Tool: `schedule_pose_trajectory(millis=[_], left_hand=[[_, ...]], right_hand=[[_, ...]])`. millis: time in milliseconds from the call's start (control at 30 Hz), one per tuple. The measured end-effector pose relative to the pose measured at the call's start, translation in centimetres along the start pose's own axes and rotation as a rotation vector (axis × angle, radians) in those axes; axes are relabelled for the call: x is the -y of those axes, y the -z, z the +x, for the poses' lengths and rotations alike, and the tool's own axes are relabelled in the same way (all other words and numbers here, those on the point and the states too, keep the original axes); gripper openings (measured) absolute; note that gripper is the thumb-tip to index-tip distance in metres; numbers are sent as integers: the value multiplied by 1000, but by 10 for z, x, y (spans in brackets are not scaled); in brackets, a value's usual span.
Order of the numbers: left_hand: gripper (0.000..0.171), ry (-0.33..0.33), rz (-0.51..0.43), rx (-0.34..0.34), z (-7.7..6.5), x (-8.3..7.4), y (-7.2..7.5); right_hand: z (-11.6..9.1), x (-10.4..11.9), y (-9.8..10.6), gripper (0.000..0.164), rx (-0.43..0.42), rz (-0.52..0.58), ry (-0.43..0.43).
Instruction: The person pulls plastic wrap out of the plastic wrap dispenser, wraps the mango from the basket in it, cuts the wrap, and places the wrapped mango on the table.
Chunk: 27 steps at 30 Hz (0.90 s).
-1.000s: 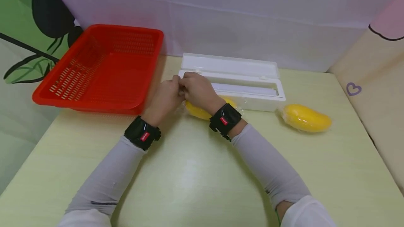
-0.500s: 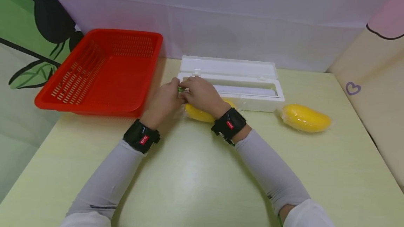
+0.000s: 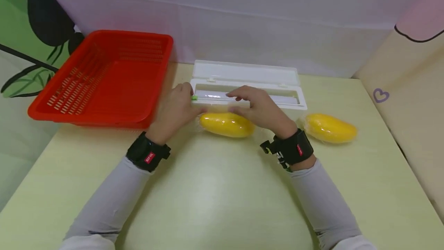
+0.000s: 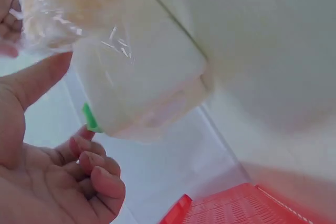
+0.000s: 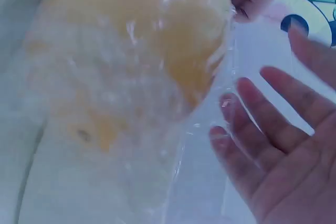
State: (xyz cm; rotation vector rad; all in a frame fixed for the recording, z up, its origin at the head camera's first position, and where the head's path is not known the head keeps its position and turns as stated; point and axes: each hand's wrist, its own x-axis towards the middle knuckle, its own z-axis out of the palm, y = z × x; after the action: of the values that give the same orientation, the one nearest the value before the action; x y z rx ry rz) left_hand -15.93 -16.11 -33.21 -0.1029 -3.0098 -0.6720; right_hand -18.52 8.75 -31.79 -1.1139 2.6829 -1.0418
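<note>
A white cling film dispenser (image 3: 281, 106) lies with its lid (image 3: 246, 70) raised and a pale roll (image 3: 215, 94) inside. In front of it sits a yellow mango (image 3: 227, 125), loosely covered in clear film. My left hand (image 3: 175, 107) is at the dispenser's left end; in the left wrist view a fingertip touches the green slider (image 4: 90, 118), and the thumb stretches out by the film. Over the dispenser's front and the mango, my right hand (image 3: 265, 107) hovers with fingers spread, holding nothing. In the right wrist view its fingertips are close to the film (image 5: 178, 171).
A red plastic basket (image 3: 149, 117) with slotted sides stands on the left of the table (image 3: 208, 192). Another film-wrapped mango (image 3: 331, 128) lies right of the dispenser. A cloth-covered wall (image 3: 243, 22) rises behind.
My hands were together at the dispenser's left end, over the green slider. The right hand has since moved right and opened, uncovering the mango and roll. The left hand stays at the slider.
</note>
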Motion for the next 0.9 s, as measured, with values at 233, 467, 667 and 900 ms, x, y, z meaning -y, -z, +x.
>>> schedule_pose_trajectory(millis=[233,467,667,900], left_hand=[[44,-140,-37,-2,-4,1,10],[17,-420,8,128,-1,1,21],[13,-566,-57,198,-3,4,27],[13,-623,-234,126,-6,8,36]], right_hand=[[1,15,-20,92,266,-240,-71],[-8,34,-40,105,320,-358,-101],[-14,39,-59,120,463,-345,-183],[-12,24,-46,106,420,-154,-150]])
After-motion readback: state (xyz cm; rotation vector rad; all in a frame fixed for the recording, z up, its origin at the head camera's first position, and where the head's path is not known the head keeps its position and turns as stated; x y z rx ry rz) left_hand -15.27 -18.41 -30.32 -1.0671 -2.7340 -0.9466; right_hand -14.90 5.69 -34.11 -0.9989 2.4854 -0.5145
